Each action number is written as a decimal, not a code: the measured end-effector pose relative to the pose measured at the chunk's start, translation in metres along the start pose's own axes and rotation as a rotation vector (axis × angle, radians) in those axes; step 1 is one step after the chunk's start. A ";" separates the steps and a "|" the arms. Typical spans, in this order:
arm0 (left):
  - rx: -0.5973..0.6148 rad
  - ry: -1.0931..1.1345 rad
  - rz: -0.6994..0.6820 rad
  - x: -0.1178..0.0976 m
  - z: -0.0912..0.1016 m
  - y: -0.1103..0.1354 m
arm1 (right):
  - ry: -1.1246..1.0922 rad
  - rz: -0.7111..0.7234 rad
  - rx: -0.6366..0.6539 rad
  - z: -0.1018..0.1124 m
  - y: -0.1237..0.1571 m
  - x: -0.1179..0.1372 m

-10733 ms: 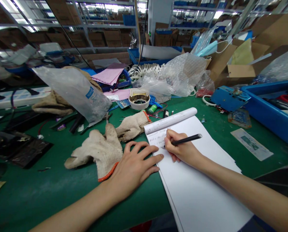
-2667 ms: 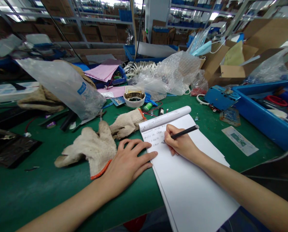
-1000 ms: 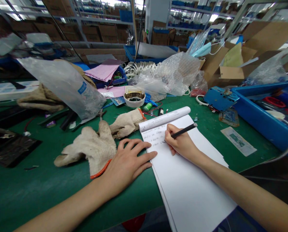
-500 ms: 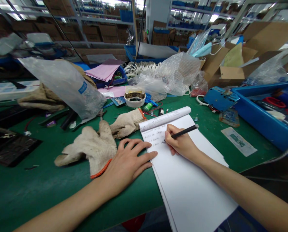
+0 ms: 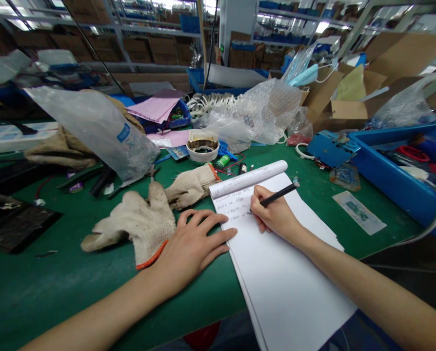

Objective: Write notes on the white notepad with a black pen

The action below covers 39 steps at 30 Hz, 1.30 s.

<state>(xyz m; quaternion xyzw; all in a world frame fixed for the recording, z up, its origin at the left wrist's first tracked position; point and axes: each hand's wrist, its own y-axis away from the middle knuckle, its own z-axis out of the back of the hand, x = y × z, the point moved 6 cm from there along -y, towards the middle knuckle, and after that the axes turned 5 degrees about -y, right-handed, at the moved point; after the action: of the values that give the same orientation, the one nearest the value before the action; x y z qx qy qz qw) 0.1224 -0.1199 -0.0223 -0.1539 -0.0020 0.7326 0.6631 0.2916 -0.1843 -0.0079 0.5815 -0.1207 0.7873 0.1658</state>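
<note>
You're writing on a white paper pad at lower centre, black pen in your right hand.
Your right fingers close together around the pen, its tip at the handwritten lines; your left hand lies on the green mat, fingers spread, against the pad's left edge, beside a cotton work glove.

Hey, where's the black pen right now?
In the head view, the black pen is gripped in the right hand, its tip at the handwritten lines on the white paper pad, just right of the left hand.
</note>
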 end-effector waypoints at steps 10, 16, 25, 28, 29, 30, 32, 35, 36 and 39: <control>-0.005 0.009 0.012 -0.001 0.001 -0.001 | 0.012 0.038 0.021 0.001 -0.002 -0.003; -0.004 0.004 0.009 -0.001 0.000 0.000 | 0.029 0.025 0.034 0.001 -0.002 -0.002; 0.005 -0.002 0.007 -0.001 0.000 0.000 | 0.021 0.006 0.003 0.002 -0.001 -0.001; 0.008 -0.011 0.004 -0.001 0.000 0.000 | 0.016 -0.009 -0.018 0.002 -0.001 -0.002; 0.008 -0.012 0.004 -0.001 0.000 0.000 | 0.016 -0.013 -0.017 0.002 -0.001 -0.002; 0.007 -0.012 0.004 -0.001 0.000 0.000 | 0.018 -0.018 -0.009 0.001 -0.001 -0.002; 0.005 -0.012 0.004 -0.001 0.000 0.001 | 0.024 -0.027 0.007 0.000 -0.001 -0.003; 0.001 -0.008 0.005 -0.001 0.000 0.001 | 0.025 -0.051 -0.014 0.003 -0.001 -0.005; -0.003 -0.005 0.005 -0.001 0.000 0.001 | 0.020 -0.055 -0.023 0.004 -0.001 -0.005; -0.015 0.003 0.001 -0.001 0.001 0.000 | 0.007 -0.042 -0.009 0.004 -0.001 -0.005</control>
<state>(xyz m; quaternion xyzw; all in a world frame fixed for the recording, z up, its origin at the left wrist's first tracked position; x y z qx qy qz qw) 0.1218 -0.1208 -0.0209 -0.1599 -0.0066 0.7328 0.6614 0.2966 -0.1854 -0.0112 0.5804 -0.1117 0.7851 0.1852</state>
